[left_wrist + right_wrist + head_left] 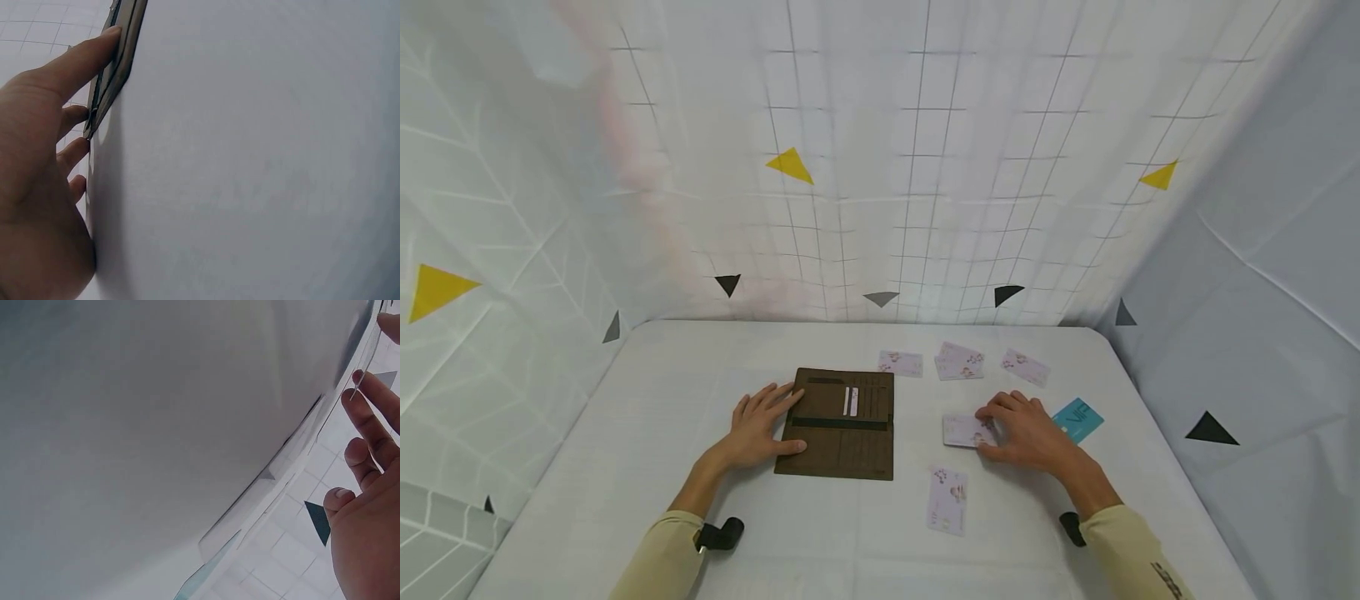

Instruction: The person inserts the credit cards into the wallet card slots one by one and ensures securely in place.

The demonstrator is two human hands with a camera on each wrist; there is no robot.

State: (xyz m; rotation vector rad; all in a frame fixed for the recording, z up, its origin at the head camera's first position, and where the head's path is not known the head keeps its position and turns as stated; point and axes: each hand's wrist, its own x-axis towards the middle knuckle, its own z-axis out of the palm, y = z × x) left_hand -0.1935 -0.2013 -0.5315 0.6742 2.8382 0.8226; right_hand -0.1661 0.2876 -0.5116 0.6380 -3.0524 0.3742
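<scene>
A brown wallet [835,458], matte and leather-like, lies unfolded flat on the white table [820,550], left of centre. It is roughly rectangular, with rows of card slots, a dark band across its middle, and a pale, dark-striped card [851,401] showing in the upper half. My left hand [757,432] is relaxed, gripping nothing: its fingers spread along the wallet's left edge, and the thumb rests on the lower half.

My right hand [1021,429] pinches the right end of a thin, stiff card [964,430] between thumb and fingertips. This card is pale pinkish with small flower prints, and lies to the right of the wallet; I cannot tell whether others sit under it.

More flowered cards are around it: one [900,363] just by the wallet's far right corner, an overlapping pair [960,361], and a tilted card [1028,367] farther right. Another flowered card [947,500] lies lengthwise toward me. A blue card [1078,419] marked VIP sits just beside my right hand, which partly covers it.

Pale sleeves [662,554] cover my forearms. Past the rounded table corners hangs a creased white sheet [985,225] with thin grid lines and yellow triangles [790,165].
</scene>
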